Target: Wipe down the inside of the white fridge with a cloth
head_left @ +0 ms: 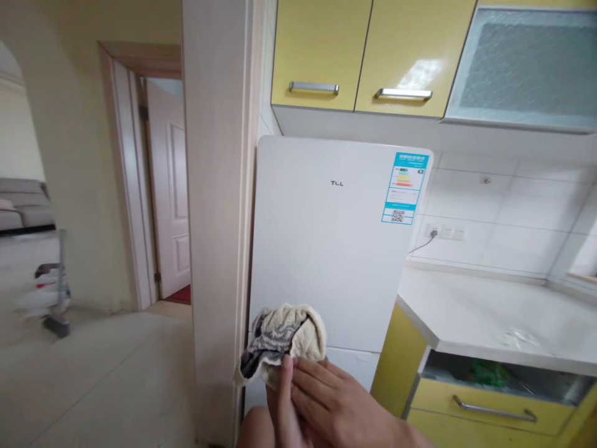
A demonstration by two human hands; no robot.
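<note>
A crumpled beige and grey cloth is held up against the lower left of the white fridge door. My left hand comes up from the bottom edge and grips the cloth from below, one finger pointing up into it. My right hand reaches in from the lower right. Its fingers lie close together over my left hand and touch the cloth's lower edge. The palms and most of the grip are hidden.
A pale door frame post stands just left of the fridge. Yellow wall cupboards hang above. A white countertop with a partly open yellow drawer lies right. A hallway with a white door opens left.
</note>
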